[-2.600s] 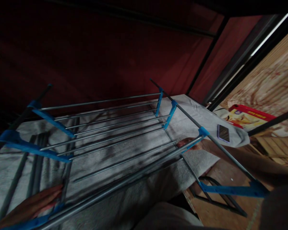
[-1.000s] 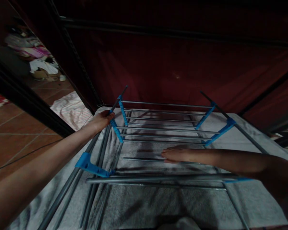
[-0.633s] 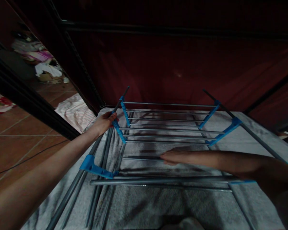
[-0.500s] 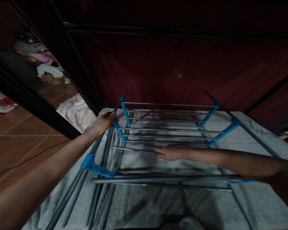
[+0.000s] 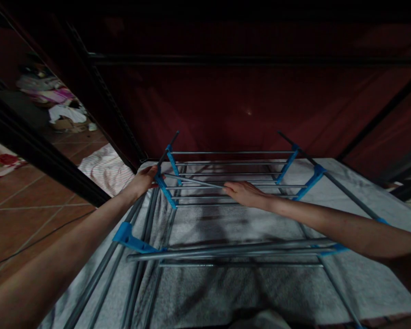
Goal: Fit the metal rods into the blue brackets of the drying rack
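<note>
A rack of grey metal tubes with blue plastic brackets stands before me. My left hand (image 5: 143, 182) is closed around its left side, where a blue bracket (image 5: 166, 193) meets the side pole (image 5: 162, 157). Pinched in my right hand (image 5: 245, 193) is a thin metal rod (image 5: 202, 183). The rod slants up to the left, and its far end is close to that left bracket, near my left fingers; whether it touches cannot be made out. Several crossbars (image 5: 233, 152) run between the left brackets and the right-hand blue bracket (image 5: 310, 183).
Thicker loose tubes (image 5: 226, 251) lie across the near part of the rack, by another blue bracket (image 5: 133, 241). Grey cloth (image 5: 260, 294) spreads underneath. A dark red panel (image 5: 260, 105) rises behind. To the left are a dark post, tiled floor (image 5: 30, 224) and striped cloth (image 5: 106, 171).
My right hand has raised the rod and moved it away from me, bringing its left end up to the left bracket. My left hand keeps its grip there. The view has shifted slightly.
</note>
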Tool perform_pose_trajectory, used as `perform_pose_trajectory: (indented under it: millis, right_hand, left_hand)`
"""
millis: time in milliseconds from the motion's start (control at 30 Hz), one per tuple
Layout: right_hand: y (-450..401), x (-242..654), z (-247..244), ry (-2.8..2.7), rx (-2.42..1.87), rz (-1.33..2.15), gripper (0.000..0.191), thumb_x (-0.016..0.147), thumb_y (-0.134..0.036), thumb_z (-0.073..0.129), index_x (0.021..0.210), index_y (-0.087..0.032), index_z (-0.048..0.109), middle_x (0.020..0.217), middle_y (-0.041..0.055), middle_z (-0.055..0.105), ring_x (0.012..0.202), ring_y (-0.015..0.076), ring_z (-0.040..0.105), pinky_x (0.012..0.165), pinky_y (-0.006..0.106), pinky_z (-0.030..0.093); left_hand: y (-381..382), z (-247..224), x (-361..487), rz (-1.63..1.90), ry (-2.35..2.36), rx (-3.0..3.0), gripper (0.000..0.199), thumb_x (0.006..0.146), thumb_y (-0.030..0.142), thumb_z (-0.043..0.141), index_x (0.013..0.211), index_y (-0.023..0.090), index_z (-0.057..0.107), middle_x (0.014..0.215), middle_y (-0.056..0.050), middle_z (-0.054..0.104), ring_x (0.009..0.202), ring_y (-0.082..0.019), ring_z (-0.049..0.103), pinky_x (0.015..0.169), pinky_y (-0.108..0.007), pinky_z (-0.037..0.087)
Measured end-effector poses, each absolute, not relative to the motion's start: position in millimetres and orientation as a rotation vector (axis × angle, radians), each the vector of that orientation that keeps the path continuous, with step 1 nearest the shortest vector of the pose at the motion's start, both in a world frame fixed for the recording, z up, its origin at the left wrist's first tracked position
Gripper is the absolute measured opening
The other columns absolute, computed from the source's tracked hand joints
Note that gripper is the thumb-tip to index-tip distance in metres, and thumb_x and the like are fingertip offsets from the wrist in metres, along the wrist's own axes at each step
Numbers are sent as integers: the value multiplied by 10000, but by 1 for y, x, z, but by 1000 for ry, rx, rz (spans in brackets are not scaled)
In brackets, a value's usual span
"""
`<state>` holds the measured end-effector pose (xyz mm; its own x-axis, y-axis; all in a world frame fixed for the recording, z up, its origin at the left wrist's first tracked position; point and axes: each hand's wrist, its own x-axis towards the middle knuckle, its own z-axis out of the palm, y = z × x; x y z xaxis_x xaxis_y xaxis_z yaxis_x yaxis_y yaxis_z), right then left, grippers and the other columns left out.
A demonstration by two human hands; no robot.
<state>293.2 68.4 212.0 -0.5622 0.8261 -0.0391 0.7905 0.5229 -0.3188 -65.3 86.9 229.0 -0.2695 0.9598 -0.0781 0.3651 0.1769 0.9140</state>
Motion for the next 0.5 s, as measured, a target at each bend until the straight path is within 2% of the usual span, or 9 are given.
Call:
perform_pose_trajectory:
  millis: [167, 500]
  right_hand:
    - [74, 293, 215, -2680, -1448, 325, 344, 1078, -376, 351, 1049, -229, 660, 1020, 56, 740, 888, 209, 669, 699, 280, 363]
    - [76, 278, 214, -2706, -1420, 286, 353, 1085, -375, 339, 1074, -229, 661, 1036, 51, 744, 910, 209, 683, 706, 282, 384]
  left_hand:
    - [89, 229, -65, 1076, 1768, 1160, 366, 995, 407, 490, 1192, 144, 651, 884, -92, 763, 828, -206, 742, 706, -280, 591]
    - [89, 229, -66, 1069, 1756, 1181, 356, 998, 399, 485, 1146, 138, 678, 864, -96, 754, 850, -213, 743, 683, -268, 592]
